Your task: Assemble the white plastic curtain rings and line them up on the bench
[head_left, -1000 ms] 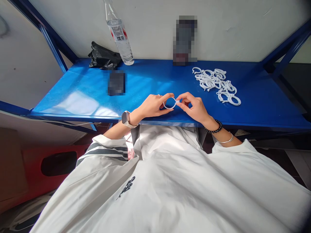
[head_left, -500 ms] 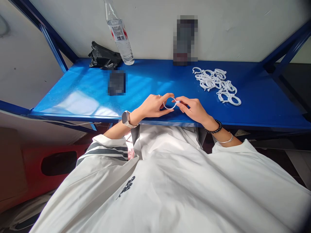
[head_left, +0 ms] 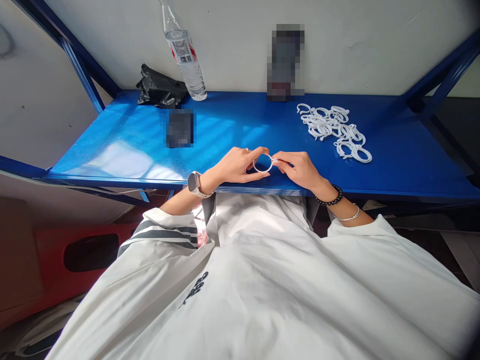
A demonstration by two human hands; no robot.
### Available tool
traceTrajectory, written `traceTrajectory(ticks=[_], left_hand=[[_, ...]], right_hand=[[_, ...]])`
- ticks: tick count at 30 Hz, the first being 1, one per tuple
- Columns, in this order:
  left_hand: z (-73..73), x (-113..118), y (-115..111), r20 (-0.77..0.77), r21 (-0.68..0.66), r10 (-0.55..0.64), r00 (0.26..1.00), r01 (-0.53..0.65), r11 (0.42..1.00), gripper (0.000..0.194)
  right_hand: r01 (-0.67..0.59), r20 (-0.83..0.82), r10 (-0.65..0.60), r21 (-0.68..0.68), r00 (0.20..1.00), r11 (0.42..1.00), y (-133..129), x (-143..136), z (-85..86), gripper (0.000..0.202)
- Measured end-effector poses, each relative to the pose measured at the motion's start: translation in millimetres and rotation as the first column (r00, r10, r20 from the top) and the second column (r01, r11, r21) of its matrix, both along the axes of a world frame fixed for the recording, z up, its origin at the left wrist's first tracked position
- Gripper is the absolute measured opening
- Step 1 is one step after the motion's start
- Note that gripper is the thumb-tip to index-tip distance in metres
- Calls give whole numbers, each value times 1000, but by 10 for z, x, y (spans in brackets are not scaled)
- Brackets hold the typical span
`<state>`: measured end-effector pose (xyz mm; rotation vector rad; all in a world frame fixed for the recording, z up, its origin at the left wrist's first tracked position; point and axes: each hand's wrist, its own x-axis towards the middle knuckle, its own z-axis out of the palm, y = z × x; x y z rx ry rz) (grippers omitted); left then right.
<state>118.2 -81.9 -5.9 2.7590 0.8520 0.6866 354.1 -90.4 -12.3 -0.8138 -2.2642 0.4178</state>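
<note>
A white ring point(head_left: 263, 172) is held between both hands just above the front edge of the blue table point(head_left: 225, 125). My left hand point(head_left: 240, 165), with a watch at its wrist, has its thumb and fingers curved round the ring's left side. My right hand point(head_left: 296, 166), with a black beaded bracelet, pinches the small tab on the ring's right side between thumb and index finger. A pile of white rings point(head_left: 326, 122) lies on the table beyond my right hand, some overlapping.
At the back left stand a clear water bottle point(head_left: 186, 65) and a crumpled black bag point(head_left: 159, 87). A dark blurred object point(head_left: 180, 128) lies before them. Another dark blurred object point(head_left: 284, 65) leans against the wall. Blue frame bars rise at both sides.
The ring in my hands has turned slightly and now looks closed at its right side. My left thumb and fingers have shifted a little. The pile has not moved.
</note>
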Motion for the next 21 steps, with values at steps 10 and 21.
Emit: traceTrajectory(ticks=[10,21], left_hand=[[33,24,-25,14,-12,45,999,-44,999,66],[11,5,0,25,2,26,999,-26,1000,61]], right_hand=[[15,-11,-16,-15,1000,1000,-16,5,13,48],[48,-36,-48,-22,998,999,-62,-28,34,38]])
